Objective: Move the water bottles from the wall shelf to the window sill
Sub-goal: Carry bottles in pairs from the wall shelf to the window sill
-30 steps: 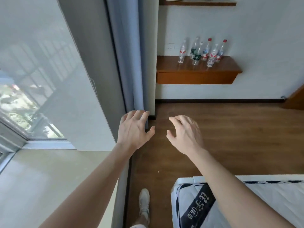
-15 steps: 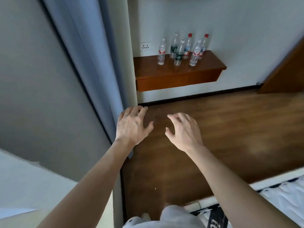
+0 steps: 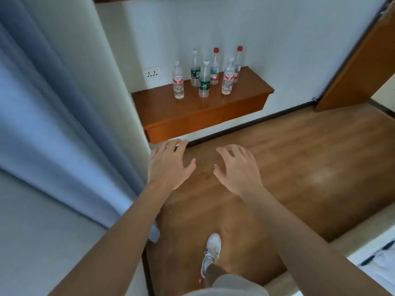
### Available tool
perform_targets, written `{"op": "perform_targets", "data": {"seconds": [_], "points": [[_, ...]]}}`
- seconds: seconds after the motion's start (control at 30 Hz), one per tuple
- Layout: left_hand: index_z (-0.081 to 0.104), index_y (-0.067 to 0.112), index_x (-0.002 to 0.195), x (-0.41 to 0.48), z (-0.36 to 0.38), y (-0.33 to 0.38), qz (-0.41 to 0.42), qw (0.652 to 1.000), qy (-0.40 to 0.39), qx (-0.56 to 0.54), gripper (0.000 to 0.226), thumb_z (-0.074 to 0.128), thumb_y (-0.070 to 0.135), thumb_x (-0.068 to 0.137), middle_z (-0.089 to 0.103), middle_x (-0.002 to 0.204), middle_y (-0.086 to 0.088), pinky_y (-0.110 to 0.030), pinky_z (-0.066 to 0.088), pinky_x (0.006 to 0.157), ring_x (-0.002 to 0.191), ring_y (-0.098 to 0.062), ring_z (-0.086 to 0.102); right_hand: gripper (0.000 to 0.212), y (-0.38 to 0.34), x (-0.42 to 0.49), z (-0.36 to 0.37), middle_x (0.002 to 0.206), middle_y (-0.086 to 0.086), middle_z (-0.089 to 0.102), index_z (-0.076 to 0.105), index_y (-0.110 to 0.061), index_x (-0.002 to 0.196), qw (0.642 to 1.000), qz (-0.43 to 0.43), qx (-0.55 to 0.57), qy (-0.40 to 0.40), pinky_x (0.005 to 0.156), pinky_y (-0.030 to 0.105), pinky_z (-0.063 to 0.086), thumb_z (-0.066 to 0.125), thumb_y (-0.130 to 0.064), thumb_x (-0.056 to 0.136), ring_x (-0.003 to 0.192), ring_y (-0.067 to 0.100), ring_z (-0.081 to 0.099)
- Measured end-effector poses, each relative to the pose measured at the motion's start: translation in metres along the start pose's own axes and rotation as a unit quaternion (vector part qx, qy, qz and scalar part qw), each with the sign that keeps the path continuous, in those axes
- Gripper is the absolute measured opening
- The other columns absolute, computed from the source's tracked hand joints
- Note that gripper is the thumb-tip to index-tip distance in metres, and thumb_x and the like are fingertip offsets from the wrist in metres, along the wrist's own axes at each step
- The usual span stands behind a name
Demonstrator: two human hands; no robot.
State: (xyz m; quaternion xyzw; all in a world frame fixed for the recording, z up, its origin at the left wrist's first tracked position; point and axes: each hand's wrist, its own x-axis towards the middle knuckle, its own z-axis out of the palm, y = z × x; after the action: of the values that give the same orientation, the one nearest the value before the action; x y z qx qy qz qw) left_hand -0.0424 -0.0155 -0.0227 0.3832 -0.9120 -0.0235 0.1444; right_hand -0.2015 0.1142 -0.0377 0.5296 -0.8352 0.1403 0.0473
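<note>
So, curtain (image 3: 53,124) at left, socket (image 3: 152,73) next. Our left hand (image 3: 168,165) spread flat, holds nothing, over floor (image 3: 299,157), well apart from wall shelf (image 3: 192,112). Six water bottles (image 3: 204,82) stand upright there, clustered close. We judge them fairly light, thin plastic, dents if squeezed hard, maybe slippery; best take at labelled middle, leftmost bottle (image 3: 178,83) first. Our right hand (image 3: 237,169) loosely curved, empty too. Window sill not in view.

Labels on the water bottles (image 3: 204,82) are too small to read — front ones partly hide rear ones; the curtain (image 3: 53,124) is blurred, the door (image 3: 363,67) cut off.
</note>
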Motion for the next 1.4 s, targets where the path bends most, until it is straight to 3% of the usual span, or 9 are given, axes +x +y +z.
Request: {"op": "perform_targets", "data": {"seconds": [0.2,0.37,0.97,1.4], "points": [[0.046,0.031,0.141,0.124,0.038,0.005,-0.012,1.0,-0.015,-0.005,0.06,0.052,0.061,0.089,0.053,0.143,0.005,-0.046,0.037,0.113,0.134,-0.019,0.046,0.053,0.057,0.112,0.009,0.141,-0.003,0.054,0.049,-0.031,0.138,1.0,0.023,-0.003,-0.004,0.113,0.038,0.034,0.057,-0.053,0.091,0.135,0.018,0.046],[0.047,0.029,0.139,0.193,0.057,0.005,-0.026,1.0,-0.017,0.004,0.059,0.054,0.059,0.089,0.055,0.141,0.004,-0.043,0.038,0.111,0.132,-0.019,0.048,0.055,0.091,0.188,0.022,0.139,0.001,0.057,0.051,-0.027,0.138,1.0,0.015,0.011,-0.007,0.112,0.043,0.04,0.06,-0.051,0.09,0.133,0.022,0.049],[0.051,0.028,0.138,0.382,0.136,-0.086,-0.089,0.995,-0.032,0.009,0.061,0.054,0.061,0.087,0.058,0.139,0.003,-0.043,0.044,0.107,0.129,-0.019,0.052,0.053,0.125,0.415,0.11,0.137,0.0,0.056,0.048,-0.025,0.139,0.998,-0.019,0.045,-0.039,0.108,0.045,0.044,0.051,-0.05,0.091,0.131,0.021,0.049],[0.048,0.028,0.139,0.49,0.196,-0.165,-0.174,0.981,-0.088,-0.01,0.068,0.053,0.069,0.085,0.056,0.141,0.003,-0.042,0.045,0.105,0.131,-0.02,0.051,0.052,0.158,0.529,0.181,0.128,0.007,0.059,0.054,-0.02,0.132,0.993,0.051,0.091,-0.056,0.086,0.042,0.053,0.066,-0.043,0.086,0.113,0.028,0.059]]}}
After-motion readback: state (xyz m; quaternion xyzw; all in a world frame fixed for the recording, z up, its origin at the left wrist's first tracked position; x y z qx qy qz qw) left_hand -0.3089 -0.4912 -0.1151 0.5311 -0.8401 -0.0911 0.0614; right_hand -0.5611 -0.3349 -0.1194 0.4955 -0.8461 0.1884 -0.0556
